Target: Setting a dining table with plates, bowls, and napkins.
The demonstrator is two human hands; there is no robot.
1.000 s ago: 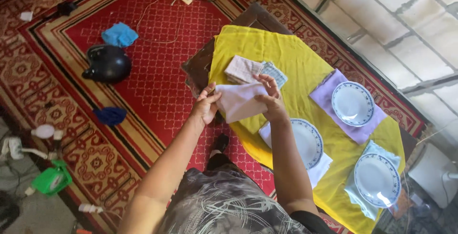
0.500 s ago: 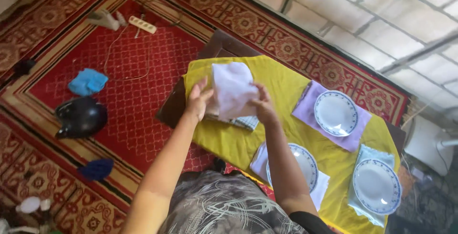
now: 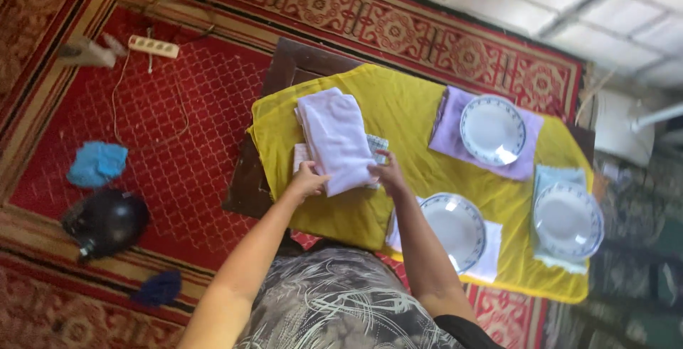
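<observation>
White folded cloth (image 3: 333, 138) lies on the left end of a yellow-draped table (image 3: 405, 110), atop a small stack of checked napkins (image 3: 376, 143). Left hand (image 3: 307, 180) and right hand (image 3: 388, 174) each pinch a near corner of it. Three blue-rimmed plates (image 3: 492, 128) sit on napkins to the right.

- One head-worn camera looks steeply down from above the person's torso.
- It faces the worktop (image 3: 398, 107) at frame centre, at arm's length.
</observation>
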